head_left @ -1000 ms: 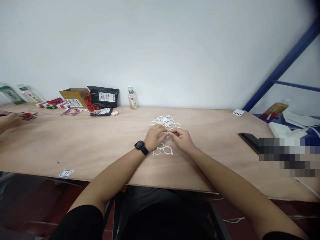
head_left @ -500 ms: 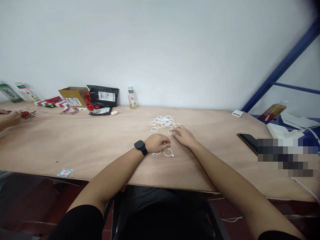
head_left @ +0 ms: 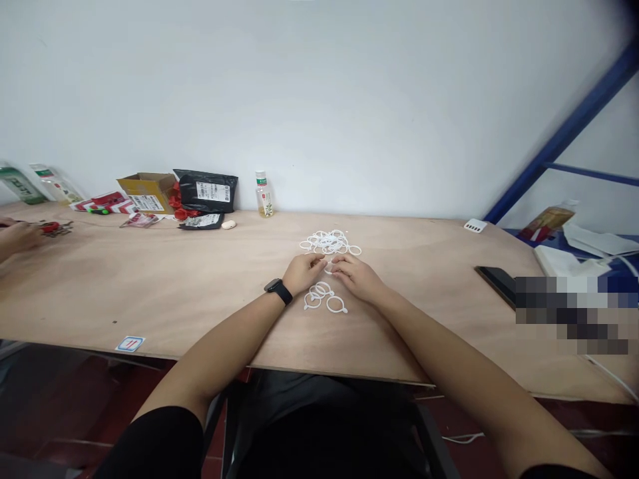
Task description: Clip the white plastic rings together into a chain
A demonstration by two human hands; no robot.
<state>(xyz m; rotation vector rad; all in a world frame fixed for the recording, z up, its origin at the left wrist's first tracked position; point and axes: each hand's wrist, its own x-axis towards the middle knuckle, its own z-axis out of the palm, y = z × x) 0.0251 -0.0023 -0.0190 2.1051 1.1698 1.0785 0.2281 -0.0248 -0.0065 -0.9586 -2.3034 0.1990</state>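
My left hand [head_left: 302, 273] and my right hand [head_left: 355, 278] rest low on the plywood tabletop [head_left: 150, 286], fingertips meeting around a small white plastic ring [head_left: 328, 268]. Just beyond the fingers lies a tangled heap of similar white rings [head_left: 328, 242]. Nearer my body, under the hands, a small group of looser rings with little tabs [head_left: 322, 299] sits on the wood. A black smartwatch [head_left: 278, 291] is on my left wrist.
At the far left a co-worker's hand [head_left: 17, 237] works by red parts [head_left: 50, 227]. A cardboard box [head_left: 147, 202], black mailer bags [head_left: 207, 191] and a small bottle [head_left: 264, 195] stand along the wall. A black phone [head_left: 494, 283] lies at right, beside a blue metal frame [head_left: 562, 133].
My hands have come back together from their spread position half a second ago, fingertips now meeting over a ring. The group of rings near me looks larger than before.
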